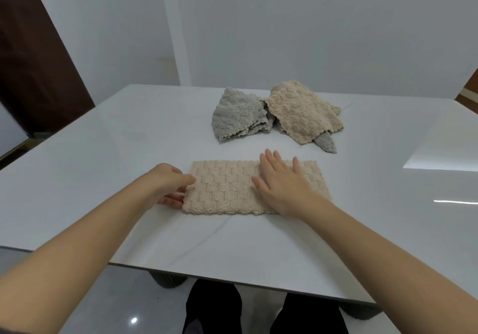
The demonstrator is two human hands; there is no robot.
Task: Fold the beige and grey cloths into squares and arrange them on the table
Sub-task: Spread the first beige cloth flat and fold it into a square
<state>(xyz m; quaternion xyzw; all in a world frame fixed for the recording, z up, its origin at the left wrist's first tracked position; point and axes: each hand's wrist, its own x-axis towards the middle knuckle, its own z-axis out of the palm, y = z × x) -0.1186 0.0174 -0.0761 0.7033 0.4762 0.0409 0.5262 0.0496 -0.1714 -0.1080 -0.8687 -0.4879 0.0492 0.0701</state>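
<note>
Black-clad legs (214, 305): cut off by the lower frame edge, upper part hidden under the table (103, 178). Ribbed grey table leg (168, 280): only a stub shows below the white slab. Both forearms run out of frame at the bottom corners.

Folded beige cloth (227, 191): a flat rectangular strip, long side left to right, on the near middle of the table; its right portion is covered by the right hand.

Left hand (168, 181): pinches the strip's left edge, thumb on top, fingertips tucked beneath and mostly hidden.

Right hand (282, 186): flat, fingers straight and spread, palm pressing on the strip.

Grey cloth (238, 113): crumpled, unfolded, further back on the table.

Loose beige cloth (302, 111): crumpled, touching the grey cloth's right side. A grey corner (326, 143) pokes out beneath its near edge; whether it belongs to the same grey cloth cannot be told.

White wall (284, 23) behind; brown door (31, 62) far left, cut off.
</note>
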